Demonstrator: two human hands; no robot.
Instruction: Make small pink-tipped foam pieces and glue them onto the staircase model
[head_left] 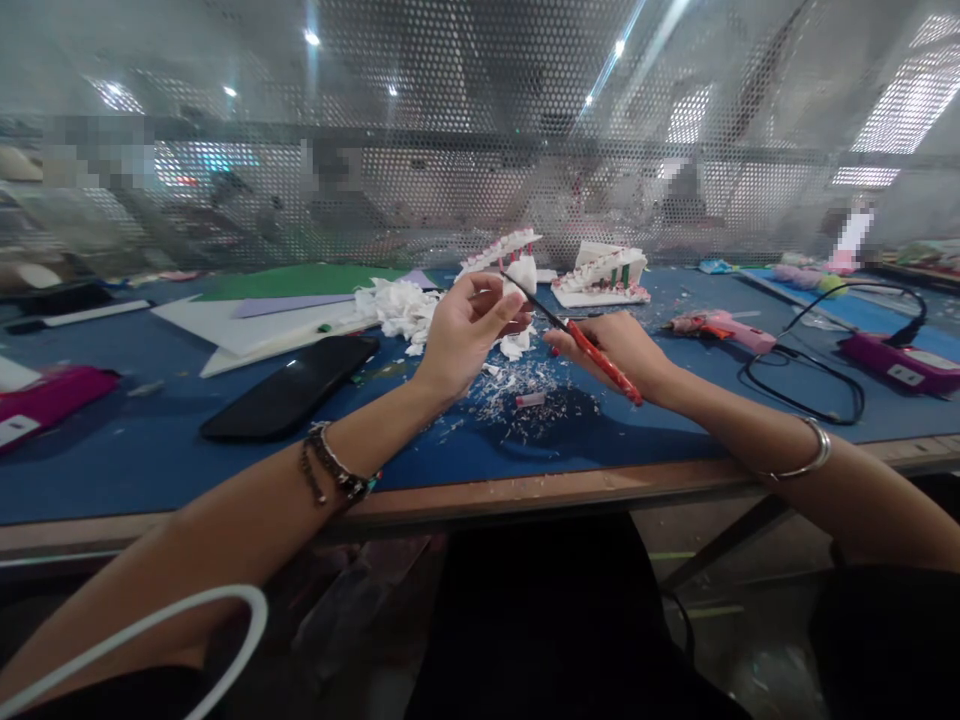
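My left hand (466, 335) pinches a small white piece (520, 276), which looks like foam or folded paper, above the table. Closed around a pair of red-handled scissors (604, 362), seen nearly edge-on, is my right hand (626, 345). Their dark blade reaches up-left and meets the white piece at my left fingertips. Below both hands, tiny white scraps (517, 415) are scattered on the blue tabletop, with a small pinkish clear piece (530, 400) among them. A heap of white crumpled scraps (401, 308) lies just left of my left hand.
Behind my hands stand two small white models with pink trim (604, 275) (502, 250). A black phone (292, 388) and sheets of green (300, 282) and white lie left. Rightward are a pink glue gun (724, 328), a cable and a purple power strip (900, 362). Perforated metal mesh rises behind.
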